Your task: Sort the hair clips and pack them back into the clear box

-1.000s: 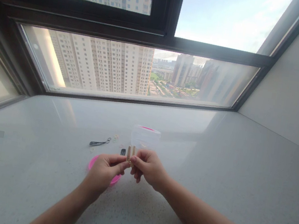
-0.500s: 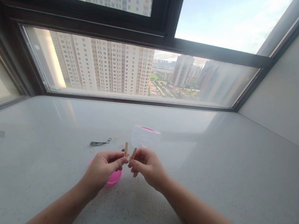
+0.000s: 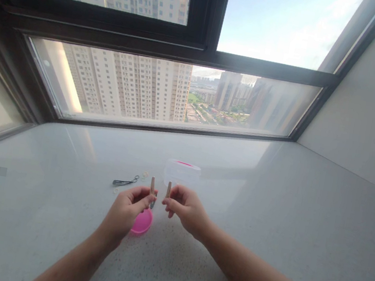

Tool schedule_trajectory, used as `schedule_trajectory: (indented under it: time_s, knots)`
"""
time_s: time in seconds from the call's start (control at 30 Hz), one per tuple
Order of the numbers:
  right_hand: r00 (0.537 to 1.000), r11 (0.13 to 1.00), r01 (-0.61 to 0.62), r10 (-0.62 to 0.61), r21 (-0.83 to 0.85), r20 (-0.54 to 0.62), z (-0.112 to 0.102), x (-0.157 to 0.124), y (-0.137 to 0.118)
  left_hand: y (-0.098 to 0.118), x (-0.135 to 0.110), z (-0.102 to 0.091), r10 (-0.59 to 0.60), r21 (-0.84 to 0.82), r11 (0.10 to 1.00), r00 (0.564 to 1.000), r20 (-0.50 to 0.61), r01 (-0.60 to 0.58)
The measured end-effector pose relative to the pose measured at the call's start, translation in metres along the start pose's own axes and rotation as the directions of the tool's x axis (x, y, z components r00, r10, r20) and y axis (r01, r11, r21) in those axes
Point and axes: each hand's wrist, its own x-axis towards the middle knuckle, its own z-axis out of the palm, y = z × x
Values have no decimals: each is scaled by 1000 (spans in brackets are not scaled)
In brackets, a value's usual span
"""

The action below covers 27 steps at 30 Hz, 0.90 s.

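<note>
My left hand (image 3: 123, 211) pinches a slim wooden peg piece (image 3: 153, 186) upright between finger and thumb. My right hand (image 3: 185, 209) pinches a second wooden peg piece (image 3: 168, 190) the same way, a small gap away from the first. Just below my left hand lies a round pink lid (image 3: 142, 222), partly hidden by that hand. A small dark item (image 3: 152, 205) shows between my hands. Behind them stand a clear plastic box (image 3: 182, 173) with a pink rim and small black scissors (image 3: 125, 180), with tiny pale rings (image 3: 146, 175) nearby.
Everything lies on a wide pale speckled stone sill (image 3: 252, 204). A dark-framed window (image 3: 161, 126) runs along its far edge, and a pale wall (image 3: 364, 117) rises at the right. A blurred patch covers part of the left side.
The two wooden pieces, nearly touching a second ago, have moved apart as my left hand shifted left. More of the pink lid now shows.
</note>
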Motion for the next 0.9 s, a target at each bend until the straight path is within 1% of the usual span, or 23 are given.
schedule_trajectory:
  time_s: [0.2,0.37,0.6,0.7,0.9]
  knots:
    - [999,997,43,-45,-61,-17,-2,1,4,-3,2,-2,18,9,1000,1000,0,-18]
    - [998,994,54,-57,-100,-24,-2,1,6,-3,2,-2,24,26,999,1000,6,-24]
    - [995,986,91,-96,-142,-26,3,0,3,-4,3,-2,77,49,996,997,2,-77]
    - [994,983,103,-109,-152,-33,4,-1,3,-4,4,-2,88,83,993,996,7,-89]
    - [992,982,115,-121,-151,-34,4,-1,1,-3,5,-1,93,93,991,996,-8,-92]
